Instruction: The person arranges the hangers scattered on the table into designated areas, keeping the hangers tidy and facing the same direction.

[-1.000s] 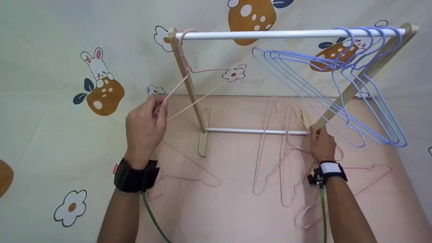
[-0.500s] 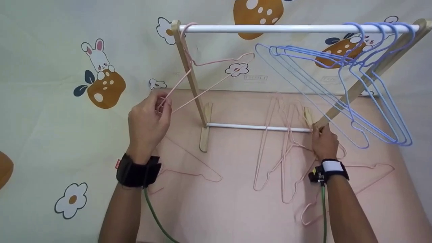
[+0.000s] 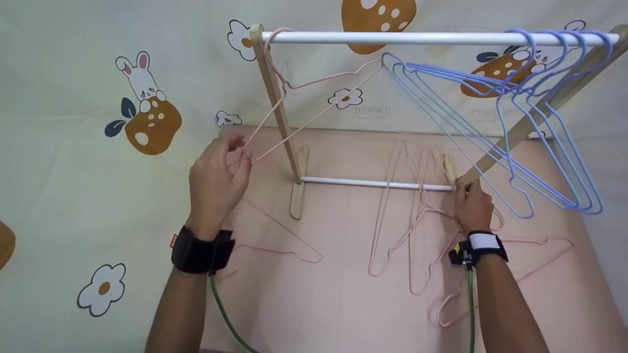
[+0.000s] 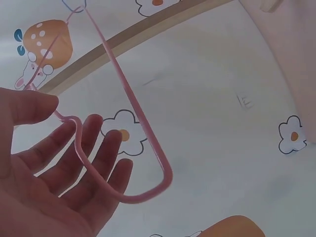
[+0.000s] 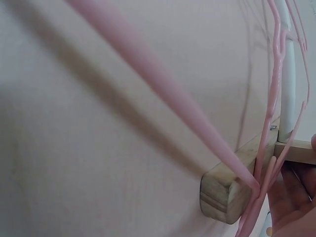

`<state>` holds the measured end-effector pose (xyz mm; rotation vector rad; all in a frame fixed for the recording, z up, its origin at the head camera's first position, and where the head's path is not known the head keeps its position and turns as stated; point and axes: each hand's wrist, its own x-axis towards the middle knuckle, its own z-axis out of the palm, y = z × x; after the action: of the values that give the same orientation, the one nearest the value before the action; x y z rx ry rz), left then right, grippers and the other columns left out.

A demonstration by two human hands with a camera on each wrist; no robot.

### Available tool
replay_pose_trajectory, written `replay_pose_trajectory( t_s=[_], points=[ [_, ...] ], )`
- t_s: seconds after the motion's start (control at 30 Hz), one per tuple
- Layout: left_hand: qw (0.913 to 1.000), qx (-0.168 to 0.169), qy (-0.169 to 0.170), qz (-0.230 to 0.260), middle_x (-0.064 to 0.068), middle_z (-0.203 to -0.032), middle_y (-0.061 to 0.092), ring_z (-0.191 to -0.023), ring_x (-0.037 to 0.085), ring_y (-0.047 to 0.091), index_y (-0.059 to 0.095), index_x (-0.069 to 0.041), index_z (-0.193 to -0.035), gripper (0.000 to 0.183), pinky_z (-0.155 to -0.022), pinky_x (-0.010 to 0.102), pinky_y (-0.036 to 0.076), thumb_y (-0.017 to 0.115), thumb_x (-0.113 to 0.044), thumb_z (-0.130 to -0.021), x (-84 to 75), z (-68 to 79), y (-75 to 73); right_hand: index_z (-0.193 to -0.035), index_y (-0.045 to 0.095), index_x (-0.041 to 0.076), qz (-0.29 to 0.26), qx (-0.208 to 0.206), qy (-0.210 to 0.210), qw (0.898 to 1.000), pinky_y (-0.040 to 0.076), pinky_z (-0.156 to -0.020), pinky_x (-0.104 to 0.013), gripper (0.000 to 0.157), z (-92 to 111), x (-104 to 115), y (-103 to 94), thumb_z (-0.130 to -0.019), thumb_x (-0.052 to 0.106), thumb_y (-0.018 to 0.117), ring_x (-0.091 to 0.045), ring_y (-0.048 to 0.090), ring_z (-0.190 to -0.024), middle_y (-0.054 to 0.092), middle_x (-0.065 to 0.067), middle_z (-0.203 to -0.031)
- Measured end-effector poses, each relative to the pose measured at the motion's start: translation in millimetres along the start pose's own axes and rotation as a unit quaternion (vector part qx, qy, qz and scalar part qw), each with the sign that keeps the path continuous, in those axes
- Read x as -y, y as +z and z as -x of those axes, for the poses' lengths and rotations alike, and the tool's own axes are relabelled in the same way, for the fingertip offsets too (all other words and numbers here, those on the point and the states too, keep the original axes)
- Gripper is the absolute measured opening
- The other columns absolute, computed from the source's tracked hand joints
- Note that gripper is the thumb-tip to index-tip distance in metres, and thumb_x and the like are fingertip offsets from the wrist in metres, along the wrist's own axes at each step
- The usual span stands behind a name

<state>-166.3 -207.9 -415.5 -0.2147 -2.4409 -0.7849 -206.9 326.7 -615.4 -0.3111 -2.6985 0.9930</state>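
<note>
A pink wire hanger [image 3: 321,80] hangs by its hook at the left end of the rack's white top rail [image 3: 382,38]. My left hand [image 3: 213,176] is at its near lower corner, the wire between thumb and fingers. In the left wrist view, the fingers of that hand [image 4: 54,182] are spread and loosely bent behind the pink hanger [image 4: 129,94]. My right hand [image 3: 473,208] grips the foot of the rack's right wooden post [image 3: 478,166]. Several blue hangers [image 3: 456,71] hang at the rail's right end; the pink hanger's far tip overlaps theirs.
Pink hangers [image 3: 390,250] lean across the white lower bar [image 3: 343,181]. Another pink hanger [image 3: 274,250] lies on the pink surface at left, and one more [image 3: 527,241] near my right wrist. Beside the right hand, pink wires cross the wooden foot [image 5: 224,197].
My left hand's fingers have loosened from the pink hanger. Its far end has swung right, to the blue hangers' tips. The right hand stays on the post; the head view has shifted slightly.
</note>
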Motion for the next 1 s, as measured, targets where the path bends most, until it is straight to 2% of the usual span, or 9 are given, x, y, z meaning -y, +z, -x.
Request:
replay_pose_trajectory(
  t_s=[0.2,0.37,0.6,0.8,1.0],
  points=[
    [0.9994,0.021,-0.025,0.009,0.02,-0.129,0.074,-0.121,0.038,0.069,0.067,0.003,-0.138,0.044,-0.103,0.057,0.054,0.076,-0.021,-0.103,4.0,11.7,3.0,-0.113,0.057,-0.008,0.016,0.006,0.02,1.0,0.045,-0.091,-0.073,0.039,2,-4,-6.8,-0.117,0.029,0.045,-0.063,0.065,-0.103,0.068,-0.041,-0.109],
    [0.9979,0.034,-0.05,0.021,0.023,-0.14,0.068,-0.132,0.038,0.064,0.061,0.005,-0.146,0.058,-0.109,0.057,0.051,0.08,-0.025,-0.101,11.4,30.0,5.0,-0.111,0.057,-0.009,0.02,0.01,0.026,0.999,0.043,-0.095,-0.073,0.041,4,-6,-8.0,-0.118,0.029,0.044,-0.064,0.063,-0.106,0.067,-0.042,-0.112],
    [0.9916,0.024,-0.116,0.05,0.027,-0.165,0.046,-0.144,0.045,0.055,0.038,0.007,-0.165,0.088,-0.11,0.067,0.048,0.083,-0.026,-0.098,27.7,57.2,2.5,-0.108,0.057,-0.008,0.022,0.003,0.025,0.999,0.045,-0.088,-0.076,0.04,5,-3,-7.5,-0.116,0.029,0.045,-0.066,0.064,-0.101,0.068,-0.043,-0.104],
    [0.9855,0.037,-0.159,0.045,0.025,-0.168,0.043,-0.148,0.043,0.051,0.033,0.007,-0.167,0.089,-0.115,0.069,0.042,0.081,-0.026,-0.1,42.4,74.6,2.9,-0.119,0.058,-0.01,0.016,0.015,0.037,0.999,0.044,-0.094,-0.075,0.043,2,3,-6.0,-0.117,0.03,0.043,-0.064,0.065,-0.108,0.068,-0.042,-0.114],
    [0.9786,0.055,-0.196,0.03,0.027,-0.165,0.047,-0.147,0.044,0.052,0.032,0.005,-0.168,0.087,-0.117,0.068,0.041,0.08,-0.021,-0.101,60.0,99.5,13.5,-0.12,0.057,-0.009,0.014,0.02,0.036,0.999,0.044,-0.096,-0.073,0.042,-1,6,-1.7,-0.117,0.03,0.043,-0.062,0.065,-0.109,0.068,-0.041,-0.115]
  ],
)
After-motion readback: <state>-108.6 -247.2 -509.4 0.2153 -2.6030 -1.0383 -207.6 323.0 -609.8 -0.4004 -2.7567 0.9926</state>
